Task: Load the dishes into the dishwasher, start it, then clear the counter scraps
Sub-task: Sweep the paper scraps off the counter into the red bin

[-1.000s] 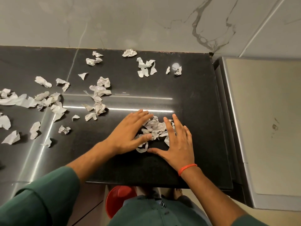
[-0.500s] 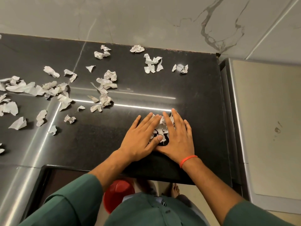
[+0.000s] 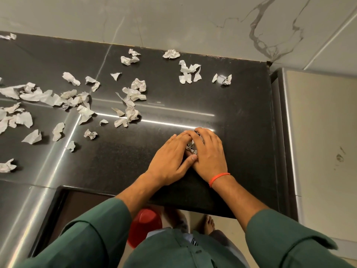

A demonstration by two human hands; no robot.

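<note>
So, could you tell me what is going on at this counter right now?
A person in green sleeves is clearing torn paper scraps off the black counter. Both hands are cupped together over a small pile of scraps near the front edge: the left hand and the right hand, which wears an orange wristband. Many more loose scraps lie scattered across the counter to the left and toward the wall. A red bin sits on the floor below.
</note>
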